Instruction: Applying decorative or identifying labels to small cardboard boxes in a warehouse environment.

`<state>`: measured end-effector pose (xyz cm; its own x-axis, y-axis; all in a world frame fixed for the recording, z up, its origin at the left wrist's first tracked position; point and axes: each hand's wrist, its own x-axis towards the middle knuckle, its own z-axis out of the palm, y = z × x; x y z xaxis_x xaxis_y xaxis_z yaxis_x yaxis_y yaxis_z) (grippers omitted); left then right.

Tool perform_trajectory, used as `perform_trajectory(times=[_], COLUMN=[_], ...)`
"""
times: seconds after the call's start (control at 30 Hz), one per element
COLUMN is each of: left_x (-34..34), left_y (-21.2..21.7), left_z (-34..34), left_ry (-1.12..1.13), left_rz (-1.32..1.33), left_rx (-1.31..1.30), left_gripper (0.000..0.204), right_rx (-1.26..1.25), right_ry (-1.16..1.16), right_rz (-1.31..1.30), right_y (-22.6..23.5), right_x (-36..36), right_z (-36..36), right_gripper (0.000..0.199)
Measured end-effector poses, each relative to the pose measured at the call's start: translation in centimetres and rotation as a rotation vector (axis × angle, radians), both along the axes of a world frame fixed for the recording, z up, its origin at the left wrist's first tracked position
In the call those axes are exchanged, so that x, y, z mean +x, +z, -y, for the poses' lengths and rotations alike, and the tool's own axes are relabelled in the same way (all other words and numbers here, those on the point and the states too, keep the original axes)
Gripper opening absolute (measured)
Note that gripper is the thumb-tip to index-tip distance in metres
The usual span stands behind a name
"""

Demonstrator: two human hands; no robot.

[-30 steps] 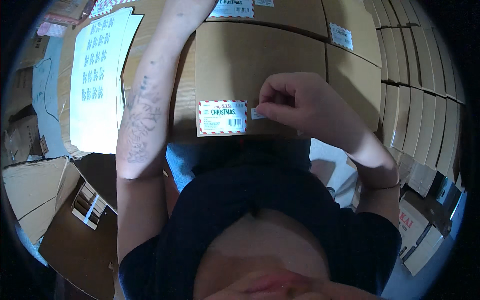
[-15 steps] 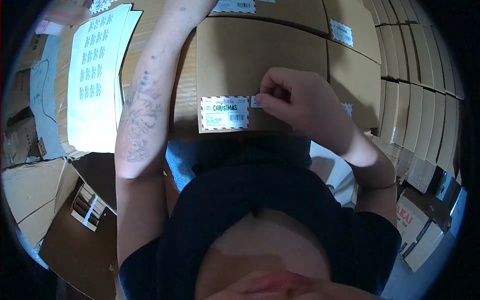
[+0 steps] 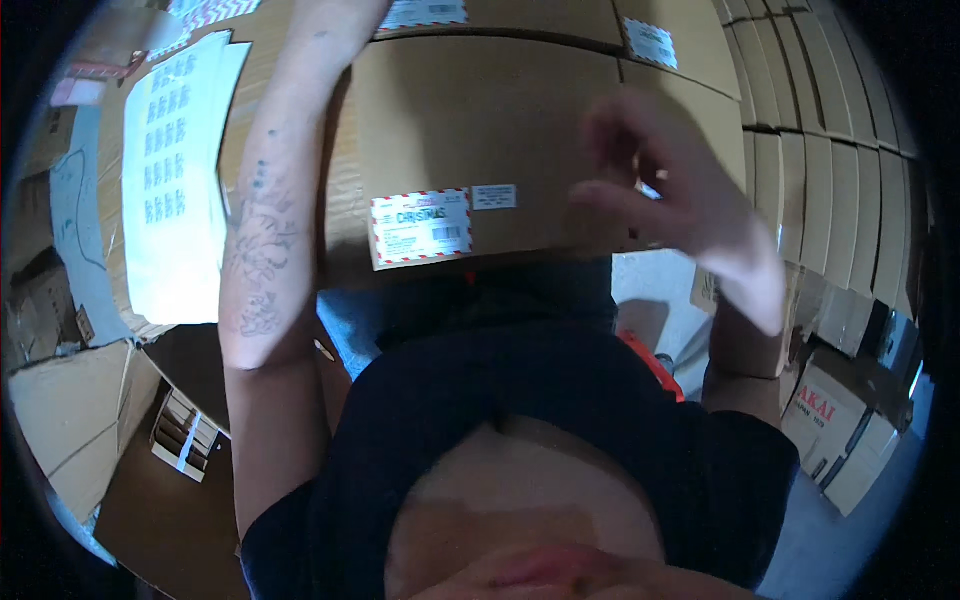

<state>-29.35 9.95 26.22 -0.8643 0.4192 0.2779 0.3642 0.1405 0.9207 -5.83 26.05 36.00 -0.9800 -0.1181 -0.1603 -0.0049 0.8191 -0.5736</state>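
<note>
Head: right hand (image 3: pixel 685 180) partly hides carton (image 3: pixel 480 120); label sheets (image 3: pixel 175 245) leftward.

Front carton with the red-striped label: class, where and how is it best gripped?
The front carton is probably best taken by its near and left edges, coming from the wearer's side and the left. Other cartons crowd its far side and right side; these two edges look free.

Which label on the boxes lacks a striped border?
The small white label on the front left box, beside its larger label; others clearly visible have striped borders.
</note>
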Motion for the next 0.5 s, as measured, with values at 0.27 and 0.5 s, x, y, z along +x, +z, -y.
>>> perform_trajectory(times=[0.27,0.5], left_x=[-2.0,-5.0], left_y=[-1.8,-4.2], left_z=[-1.0,1.0], left_ry=[-0.065,-0.059], left_rz=[0.007,0.043], left_rx=[-0.072,-0.135], left_gripper=[0.044,0.064], right_rx=[-0.302,-0.366], right_ry=[-0.389,-0.335], right_rz=[0.33,0.369], right_y=[0.2,-0.1], right_x=[6.7,6.2], right_z=[-9.9,-10.7], right_gripper=[0.042,0.044])
